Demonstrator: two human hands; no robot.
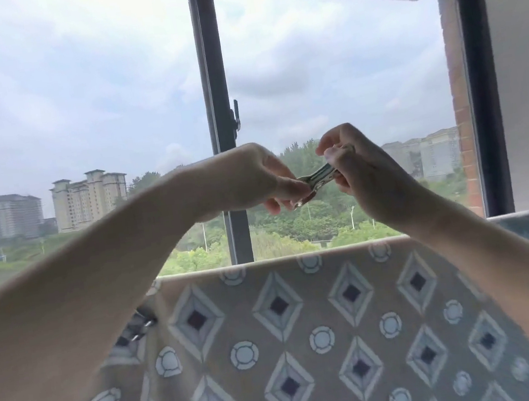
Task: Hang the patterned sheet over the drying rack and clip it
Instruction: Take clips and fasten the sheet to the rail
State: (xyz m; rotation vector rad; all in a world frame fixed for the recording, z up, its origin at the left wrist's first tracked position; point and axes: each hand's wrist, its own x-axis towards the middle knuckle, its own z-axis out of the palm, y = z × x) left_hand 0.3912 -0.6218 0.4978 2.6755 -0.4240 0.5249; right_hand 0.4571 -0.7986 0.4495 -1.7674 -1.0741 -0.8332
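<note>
Both hands are raised above the draped patterned sheet (307,329): the left hand (253,178) and right hand (363,167) pinch opposite ends of a metal clip (318,174). She should squeeze it fully open, then bite fabric and rail together along the top fold.

The patterned sheet (307,329) is already draped over the rack, its top fold running straight across below the window. It's beige with blue-white diamonds and little rings (part of the left side is hidden). A metal clip (318,174) sits up above it, tilted, and another clip (140,329) grips the sheet at left.
</note>
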